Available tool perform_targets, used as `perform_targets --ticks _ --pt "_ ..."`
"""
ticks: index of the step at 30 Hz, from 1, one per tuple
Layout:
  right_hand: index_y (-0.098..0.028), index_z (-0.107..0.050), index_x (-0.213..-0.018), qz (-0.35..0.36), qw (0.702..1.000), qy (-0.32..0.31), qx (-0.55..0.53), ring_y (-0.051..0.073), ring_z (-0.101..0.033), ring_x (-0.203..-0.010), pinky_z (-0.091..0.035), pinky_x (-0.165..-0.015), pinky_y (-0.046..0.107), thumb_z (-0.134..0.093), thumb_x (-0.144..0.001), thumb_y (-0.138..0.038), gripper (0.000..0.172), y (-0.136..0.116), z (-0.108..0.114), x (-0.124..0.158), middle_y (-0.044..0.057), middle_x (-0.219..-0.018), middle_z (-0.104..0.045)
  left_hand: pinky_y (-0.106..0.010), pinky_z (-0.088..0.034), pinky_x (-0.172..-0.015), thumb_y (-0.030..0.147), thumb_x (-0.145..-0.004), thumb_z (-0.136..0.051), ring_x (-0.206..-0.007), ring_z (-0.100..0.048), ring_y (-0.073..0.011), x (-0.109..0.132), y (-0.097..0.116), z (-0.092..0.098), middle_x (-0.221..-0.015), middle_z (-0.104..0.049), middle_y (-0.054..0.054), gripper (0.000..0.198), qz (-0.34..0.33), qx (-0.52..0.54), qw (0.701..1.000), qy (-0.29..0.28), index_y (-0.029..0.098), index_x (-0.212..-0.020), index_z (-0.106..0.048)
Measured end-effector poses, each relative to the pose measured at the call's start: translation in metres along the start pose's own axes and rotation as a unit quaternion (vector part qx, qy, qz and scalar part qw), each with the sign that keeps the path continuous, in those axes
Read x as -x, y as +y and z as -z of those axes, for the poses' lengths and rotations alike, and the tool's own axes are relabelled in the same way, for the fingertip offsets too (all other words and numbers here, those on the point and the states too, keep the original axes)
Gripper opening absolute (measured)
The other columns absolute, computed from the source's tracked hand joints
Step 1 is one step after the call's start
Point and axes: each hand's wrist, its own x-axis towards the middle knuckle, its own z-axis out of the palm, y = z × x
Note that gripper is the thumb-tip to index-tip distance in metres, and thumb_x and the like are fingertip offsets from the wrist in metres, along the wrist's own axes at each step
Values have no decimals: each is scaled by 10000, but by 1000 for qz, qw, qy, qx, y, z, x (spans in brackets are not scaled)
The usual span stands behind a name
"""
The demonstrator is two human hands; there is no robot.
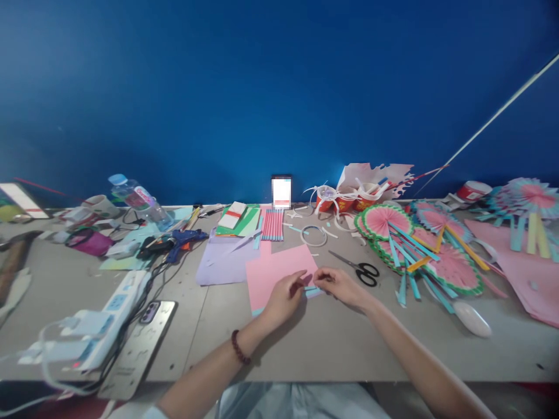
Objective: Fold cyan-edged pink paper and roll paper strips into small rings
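Note:
My left hand [283,298] is over a pink paper sheet [271,273], thumb and fingers brought together near its right edge. Facing it, my right hand [340,285] is closed in a pinch at the same edge. Between and just below the fingertips shows a light blue paper strip [311,291]; whether either hand grips it is hidden. The pink sheet has a light blue strip along its lower left edge. Black-handled scissors [365,273] lie right of my right hand. Behind the sheet are a lilac sheet [222,265] and a pleated pink and blue paper piece [272,224].
Paper fans [388,224] spread at the right, near a white computer mouse [472,319]. At the left are a power strip [117,317], a phone [140,349], a blue glue gun [183,241] and a bottle [140,198]. Red cups [345,201] stand by the blue wall.

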Motion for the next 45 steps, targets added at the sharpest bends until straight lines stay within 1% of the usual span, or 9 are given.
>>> perform_targets --ticks 4,9,17,21,24,31,37,40,45 --pt "-161 -638 -811 4 1000 -29 -5 110 -450 -603 -316 -552 238 -617 -743 -378 228 1 4 2 -16 -664 -538 -308 -495 -844 50 -767 -479 -871 -647 -163 0 1 0 -954 -706 -47 509 9 6 1000 -4 203 -1240 -588" --pt "-178 -570 -1050 28 997 -65 -20 125 -495 -662 -360 -620 256 -672 -725 -334 374 6 7 -2 -19 -722 -559 -305 -501 -810 53 -764 -489 -840 -646 -165 -1 2 2 -943 -709 -40 507 3 17 1000 -7 216 -1232 -594" --pt "-180 -509 -1047 37 993 -116 -7 127 -512 -667 -379 -636 264 -671 -700 -264 393 6 12 -19 -20 -727 -592 -310 -490 -789 60 -771 -479 -818 -645 -176 -1 10 5 -906 -703 -41 492 9 35 999 -20 204 -1232 -573" --pt "-201 -465 -1085 27 990 -136 18 107 -469 -603 -348 -583 242 -662 -704 -288 438 -2 13 -20 -49 -689 -570 -292 -478 -794 87 -802 -477 -885 -653 -171 -1 14 5 -896 -702 -29 344 30 83 996 -13 214 -1120 -516" --pt "-204 -452 -1095 30 990 -135 24 102 -461 -596 -339 -571 233 -654 -712 -289 442 0 13 -20 -52 -689 -566 -286 -468 -785 84 -809 -474 -894 -652 -167 -1 14 4 -902 -700 -35 246 32 96 995 -11 219 -1015 -462" --pt "-210 -444 -1123 31 990 -139 25 92 -452 -567 -323 -544 223 -673 -716 -303 476 5 14 -23 -63 -677 -566 -299 -463 -790 90 -822 -467 -910 -649 -170 0 5 2 -900 -697 -35 282 31 96 995 -19 229 -1059 -402" --pt "-205 -444 -1120 31 990 -140 15 90 -444 -565 -322 -547 223 -665 -717 -272 464 5 13 -23 -68 -665 -548 -310 -461 -825 101 -822 -471 -957 -649 -175 0 11 4 -875 -690 -23 279 37 96 994 -21 234 -1058 -405" --pt "-199 -440 -1126 27 991 -133 16 90 -425 -559 -311 -539 220 -663 -715 -273 473 4 12 -22 -71 -658 -538 -306 -464 -811 99 -818 -478 -918 -653 -169 0 13 4 -884 -692 -25 278 35 103 994 -18 231 -1055 -416" --pt "-202 -446 -1115 27 991 -127 20 86 -421 -565 -307 -540 211 -665 -725 -302 459 2 10 -20 -72 -666 -536 -257 -455 -695 154 -791 -562 -764 -639 -145 -2 17 1 -809 -678 3 260 52 89 995 -2 219 -1018 -453"
